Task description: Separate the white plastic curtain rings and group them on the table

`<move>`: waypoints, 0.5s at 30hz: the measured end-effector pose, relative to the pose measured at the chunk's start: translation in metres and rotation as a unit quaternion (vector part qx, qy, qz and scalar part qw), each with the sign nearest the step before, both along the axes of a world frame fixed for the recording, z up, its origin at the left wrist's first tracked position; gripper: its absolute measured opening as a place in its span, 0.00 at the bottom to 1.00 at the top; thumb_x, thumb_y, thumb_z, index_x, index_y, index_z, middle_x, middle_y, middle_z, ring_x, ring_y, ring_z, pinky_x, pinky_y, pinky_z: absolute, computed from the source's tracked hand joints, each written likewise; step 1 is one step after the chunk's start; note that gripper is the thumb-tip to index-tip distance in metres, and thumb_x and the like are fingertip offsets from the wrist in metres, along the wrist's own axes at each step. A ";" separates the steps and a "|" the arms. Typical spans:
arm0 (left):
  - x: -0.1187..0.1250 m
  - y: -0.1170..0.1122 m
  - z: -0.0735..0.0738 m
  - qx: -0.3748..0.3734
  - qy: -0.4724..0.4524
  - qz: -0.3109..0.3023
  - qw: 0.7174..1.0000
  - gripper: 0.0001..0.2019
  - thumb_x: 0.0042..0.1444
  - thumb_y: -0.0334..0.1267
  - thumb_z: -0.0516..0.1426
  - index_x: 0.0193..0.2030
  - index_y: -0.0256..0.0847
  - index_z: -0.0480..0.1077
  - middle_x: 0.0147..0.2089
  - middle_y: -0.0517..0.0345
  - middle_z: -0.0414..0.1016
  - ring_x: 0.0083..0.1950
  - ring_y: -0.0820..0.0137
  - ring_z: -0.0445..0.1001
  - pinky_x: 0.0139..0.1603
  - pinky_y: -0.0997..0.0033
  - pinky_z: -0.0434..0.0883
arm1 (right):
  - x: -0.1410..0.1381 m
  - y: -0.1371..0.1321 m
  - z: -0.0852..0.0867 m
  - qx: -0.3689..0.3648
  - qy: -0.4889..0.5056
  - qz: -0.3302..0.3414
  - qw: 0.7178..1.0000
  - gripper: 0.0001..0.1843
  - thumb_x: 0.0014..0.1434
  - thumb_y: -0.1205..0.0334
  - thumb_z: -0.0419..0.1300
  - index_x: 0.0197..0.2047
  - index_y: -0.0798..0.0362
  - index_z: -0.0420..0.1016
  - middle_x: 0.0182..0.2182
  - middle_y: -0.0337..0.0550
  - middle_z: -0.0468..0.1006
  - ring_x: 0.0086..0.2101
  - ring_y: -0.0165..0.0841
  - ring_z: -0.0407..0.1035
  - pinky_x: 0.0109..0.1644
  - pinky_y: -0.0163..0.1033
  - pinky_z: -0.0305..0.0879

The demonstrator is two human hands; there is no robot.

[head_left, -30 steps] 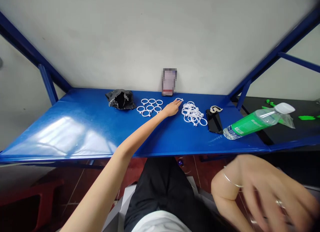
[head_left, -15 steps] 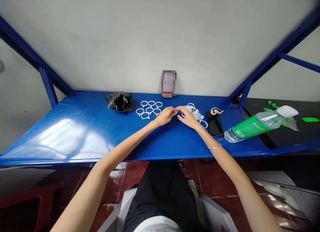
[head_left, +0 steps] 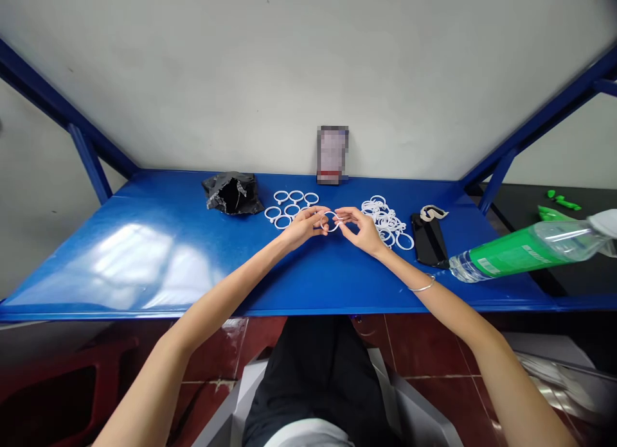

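Both my hands meet over the middle of the blue table [head_left: 144, 254], pinching one white plastic ring [head_left: 330, 221] between them. My left hand [head_left: 304, 225] grips its left side, and my right hand [head_left: 360, 229] grips its right side, fingers closed. Several white rings lie in neat rows [head_left: 290, 208] just left of my hands. A loose heap of white rings [head_left: 388, 219] sits just right of them.
A crumpled black bag [head_left: 230, 192] lies at the back left. A small card [head_left: 332, 155] leans on the wall. A black phone [head_left: 429, 241] with a small clip [head_left: 432, 212] beside it lies at right. A green-labelled water bottle [head_left: 525, 250] stands at the far right.
My right hand came up from below the table and joined the left. Both hands drew a ring from the heap's edge back toward me and now hold it between them.
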State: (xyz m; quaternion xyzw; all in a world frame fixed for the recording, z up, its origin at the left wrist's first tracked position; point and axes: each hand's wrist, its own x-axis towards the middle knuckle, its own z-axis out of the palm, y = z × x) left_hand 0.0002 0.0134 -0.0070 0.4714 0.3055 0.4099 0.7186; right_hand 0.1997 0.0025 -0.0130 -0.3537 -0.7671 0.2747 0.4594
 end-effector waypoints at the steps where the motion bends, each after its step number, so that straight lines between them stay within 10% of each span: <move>1: -0.001 0.000 0.000 0.000 -0.003 0.003 1.000 0.19 0.55 0.50 0.64 0.45 0.38 0.69 0.27 0.64 0.63 0.32 0.73 0.73 0.40 0.66 0.75 | 0.000 -0.001 0.000 0.007 0.001 -0.005 1.000 0.13 0.62 0.57 0.60 0.50 0.51 0.73 0.41 0.47 0.82 0.39 0.36 0.79 0.47 0.43 0.78; 9: 0.000 -0.005 -0.004 0.154 0.095 0.078 0.980 0.22 0.60 0.51 0.59 0.53 0.38 0.68 0.39 0.55 0.72 0.41 0.70 0.75 0.45 0.67 0.75 | -0.007 0.003 -0.002 0.022 0.011 -0.050 0.998 0.11 0.64 0.54 0.60 0.44 0.51 0.77 0.39 0.44 0.83 0.36 0.34 0.79 0.44 0.42 0.78; 15: -0.002 -0.006 -0.009 0.373 0.259 0.114 0.884 0.28 0.58 0.50 0.61 0.61 0.38 0.65 0.45 0.50 0.74 0.42 0.68 0.74 0.46 0.66 0.75 | -0.009 0.001 -0.001 0.001 0.024 -0.063 0.998 0.13 0.63 0.49 0.61 0.42 0.50 0.79 0.38 0.44 0.83 0.35 0.36 0.79 0.44 0.44 0.79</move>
